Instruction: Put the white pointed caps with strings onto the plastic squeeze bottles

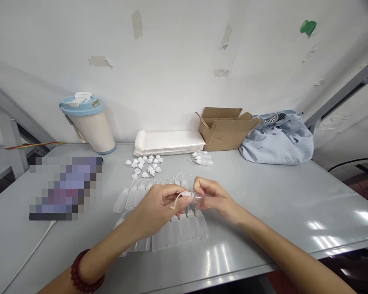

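Cream tumbler (blue-lidded) upright, back left; open cardboard box beside grey-blue cloth bundle.

Bright light; streaky glare on grey tabletop

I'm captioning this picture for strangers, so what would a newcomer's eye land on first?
Probably the left hand and right hand near the center, holding a small clear bottle over rows of translucent bottles on the gray table. Next might come the blue-lidded tumbler at the back left, and the bright green patch high on the wall at right.
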The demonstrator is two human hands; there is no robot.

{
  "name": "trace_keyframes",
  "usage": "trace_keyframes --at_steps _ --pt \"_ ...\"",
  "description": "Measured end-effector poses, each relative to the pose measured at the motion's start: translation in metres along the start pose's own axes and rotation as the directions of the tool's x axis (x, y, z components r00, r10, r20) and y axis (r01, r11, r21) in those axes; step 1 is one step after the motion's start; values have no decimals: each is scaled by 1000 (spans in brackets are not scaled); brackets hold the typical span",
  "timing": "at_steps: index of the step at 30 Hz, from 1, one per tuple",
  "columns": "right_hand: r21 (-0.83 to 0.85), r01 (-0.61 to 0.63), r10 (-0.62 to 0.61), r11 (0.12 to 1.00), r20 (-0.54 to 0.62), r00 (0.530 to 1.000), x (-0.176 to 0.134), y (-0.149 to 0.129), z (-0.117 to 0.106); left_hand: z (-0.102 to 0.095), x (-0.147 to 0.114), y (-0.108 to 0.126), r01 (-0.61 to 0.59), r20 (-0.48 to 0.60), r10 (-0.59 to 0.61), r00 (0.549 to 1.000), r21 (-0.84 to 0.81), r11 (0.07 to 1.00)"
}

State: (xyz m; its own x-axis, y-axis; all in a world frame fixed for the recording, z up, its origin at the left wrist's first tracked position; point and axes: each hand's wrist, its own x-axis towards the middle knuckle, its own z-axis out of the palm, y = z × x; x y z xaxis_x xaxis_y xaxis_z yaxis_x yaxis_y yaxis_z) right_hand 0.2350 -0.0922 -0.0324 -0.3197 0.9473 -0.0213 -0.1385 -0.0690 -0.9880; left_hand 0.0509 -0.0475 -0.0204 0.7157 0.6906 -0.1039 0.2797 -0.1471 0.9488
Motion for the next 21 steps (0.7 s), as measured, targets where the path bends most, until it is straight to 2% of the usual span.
trace_keyframes --at_steps 5,11,17,21 --pt "73 -63 60 995 45 997 2 5 -3 -3 0 3 -39 8 38 999 61 997" --pt "49 -57 55 997 44 998 1 1 -1 -5 2 1 -31 5 31 1000 6 1000" --pt "-34 -61 61 998 12 998 1 0 0 -6 5 -4 35 -82 -48 996 -157 987" --pt "-60 -47 47 997 9 999 1 1 0 -7 5 -3 -26 -164 -15 986 -244 969"
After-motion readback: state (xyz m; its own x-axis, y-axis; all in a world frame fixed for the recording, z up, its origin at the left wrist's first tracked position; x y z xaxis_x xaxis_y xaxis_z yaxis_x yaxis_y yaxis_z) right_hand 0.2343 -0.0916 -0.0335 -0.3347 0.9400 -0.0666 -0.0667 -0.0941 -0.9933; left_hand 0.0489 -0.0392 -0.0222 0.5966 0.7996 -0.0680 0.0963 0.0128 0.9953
